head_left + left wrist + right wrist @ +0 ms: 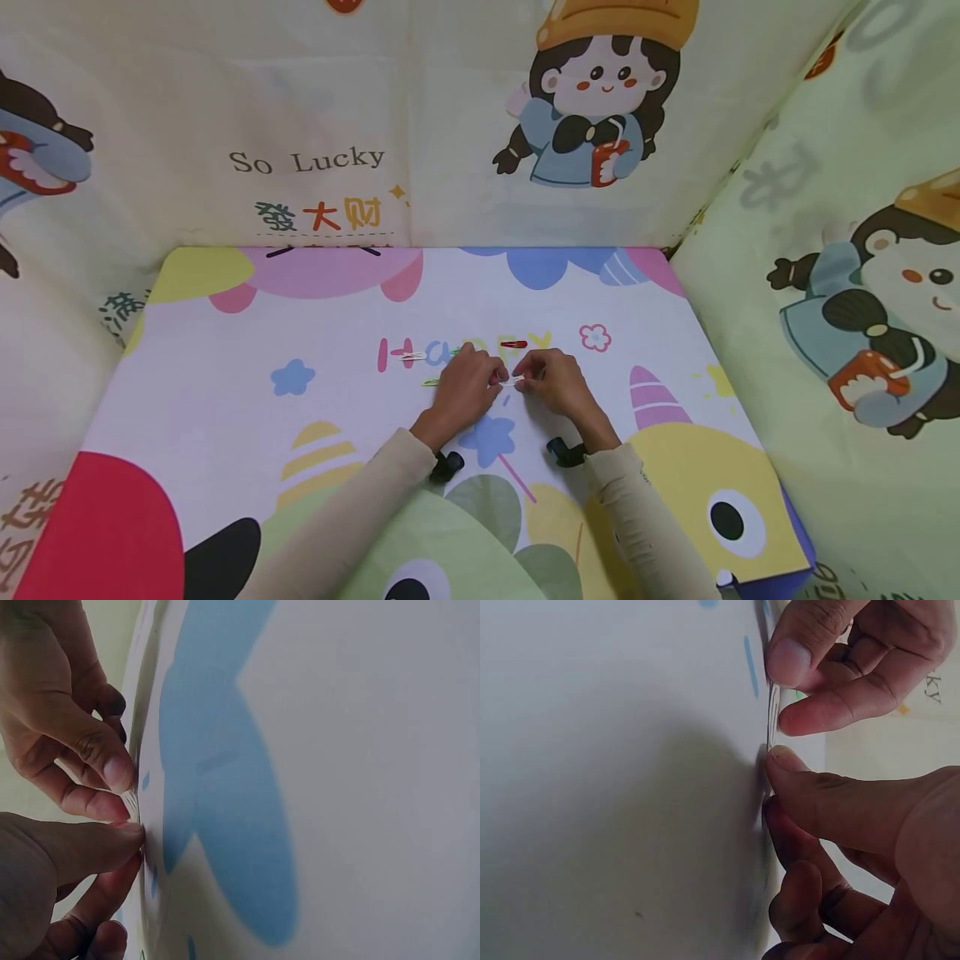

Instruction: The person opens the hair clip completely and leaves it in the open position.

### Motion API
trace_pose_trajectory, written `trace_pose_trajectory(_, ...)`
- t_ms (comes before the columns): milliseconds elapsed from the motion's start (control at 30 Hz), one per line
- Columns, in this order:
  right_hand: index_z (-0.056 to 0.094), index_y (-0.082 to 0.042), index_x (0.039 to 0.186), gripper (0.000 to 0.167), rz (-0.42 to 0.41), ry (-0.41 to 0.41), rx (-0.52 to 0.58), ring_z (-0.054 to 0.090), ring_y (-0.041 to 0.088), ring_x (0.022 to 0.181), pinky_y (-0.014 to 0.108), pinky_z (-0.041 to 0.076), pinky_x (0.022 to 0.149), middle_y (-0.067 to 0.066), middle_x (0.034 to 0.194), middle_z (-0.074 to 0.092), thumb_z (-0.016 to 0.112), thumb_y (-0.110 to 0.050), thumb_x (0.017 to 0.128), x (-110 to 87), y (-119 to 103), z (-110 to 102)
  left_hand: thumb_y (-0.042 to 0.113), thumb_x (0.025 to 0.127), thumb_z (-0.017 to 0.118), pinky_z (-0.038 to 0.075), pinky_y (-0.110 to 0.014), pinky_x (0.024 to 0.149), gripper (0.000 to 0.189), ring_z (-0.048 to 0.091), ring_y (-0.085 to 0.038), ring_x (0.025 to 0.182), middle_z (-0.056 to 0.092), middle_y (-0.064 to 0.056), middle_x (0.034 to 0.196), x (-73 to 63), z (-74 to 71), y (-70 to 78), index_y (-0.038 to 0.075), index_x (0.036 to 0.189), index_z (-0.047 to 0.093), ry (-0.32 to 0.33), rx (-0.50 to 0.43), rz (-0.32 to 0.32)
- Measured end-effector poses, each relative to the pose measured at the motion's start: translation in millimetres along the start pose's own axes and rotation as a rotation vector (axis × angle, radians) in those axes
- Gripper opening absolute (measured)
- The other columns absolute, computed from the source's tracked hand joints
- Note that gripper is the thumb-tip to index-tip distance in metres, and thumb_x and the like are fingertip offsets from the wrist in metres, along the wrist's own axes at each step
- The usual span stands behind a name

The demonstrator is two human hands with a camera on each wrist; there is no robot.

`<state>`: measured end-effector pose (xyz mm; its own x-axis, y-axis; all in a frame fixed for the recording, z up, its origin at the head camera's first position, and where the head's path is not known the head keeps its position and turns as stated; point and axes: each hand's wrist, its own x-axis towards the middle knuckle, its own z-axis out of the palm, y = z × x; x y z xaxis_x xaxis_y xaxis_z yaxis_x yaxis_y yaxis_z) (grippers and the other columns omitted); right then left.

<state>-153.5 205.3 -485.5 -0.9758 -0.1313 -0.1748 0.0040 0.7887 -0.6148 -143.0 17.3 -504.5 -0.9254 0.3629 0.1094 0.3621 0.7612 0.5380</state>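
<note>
A small white hair clip (512, 381) lies level, close to the tabletop, between my two hands. My left hand (467, 385) pinches its left end between thumb and forefinger. At its right end, the thumb and fingertips of my right hand (557, 383) pinch it too. The right wrist view shows the slim pale clip (774, 709) spanning the fingertips of both hands. Just beyond the hands is a red hair clip (513, 344). Left of my left hand lie another white clip (412, 356) and a green clip (430, 382); a second green clip (455, 351) is partly hidden.
The table's printed cover (225, 400) shows cartoon shapes and coloured letters under the clips. A printed cloth wall (450, 167) rises behind the table, with more cloth at the left and right (750, 275). Dark wrist cameras (447, 467) sit on both wrists.
</note>
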Motion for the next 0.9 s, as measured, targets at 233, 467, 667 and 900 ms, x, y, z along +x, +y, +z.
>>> trace_pose_trajectory(233,0.076,-0.013,0.093,0.008,-0.015,-0.044,0.083,0.059,0.017,0.075,0.032,0.047,0.073,0.002,0.079,0.065,0.082,-0.008,0.092,-2.9,4,-1,0.014,0.093,0.081,0.047,-0.028,0.077,0.009,0.051,-0.015,0.091,0.069,0.004,0.085,-0.8,-2.1,-3.0,0.020,0.100,0.082,-0.014,-0.029,-0.026)
trace_pose_trajectory(467,0.075,-0.006,0.101,0.006,-0.057,-0.058,0.259,0.058,0.021,0.076,0.028,0.048,0.069,0.007,0.086,0.069,0.077,-0.011,0.097,-6.2,5,-6,0.016,0.096,0.079,0.046,-0.029,0.072,0.008,0.051,-0.016,0.090,0.071,0.002,0.090,-4.5,-14.5,-8.1,0.018,0.102,0.083,-0.014,-0.135,-0.042)
trace_pose_trajectory(667,0.078,-0.005,0.102,0.006,-0.084,-0.064,0.406,0.055,0.019,0.073,0.025,0.047,0.064,0.015,0.090,0.071,0.075,-0.010,0.099,-7.2,4,-9,0.014,0.099,0.075,0.046,-0.032,0.076,0.008,0.054,-0.018,0.091,0.075,0.000,0.095,-8.1,-23.3,-11.4,0.015,0.104,0.081,-0.007,-0.243,-0.054)
trace_pose_trajectory(900,0.078,-0.003,0.104,0.008,-0.097,-0.076,0.488,0.054,0.019,0.073,0.025,0.045,0.063,0.024,0.094,0.072,0.073,-0.008,0.100,-7.0,1,-9,0.014,0.101,0.073,0.048,-0.032,0.081,0.010,0.056,-0.017,0.091,0.075,-0.001,0.099,-10.0,-28.1,-10.5,0.013,0.108,0.079,-0.034,-0.337,-0.088)
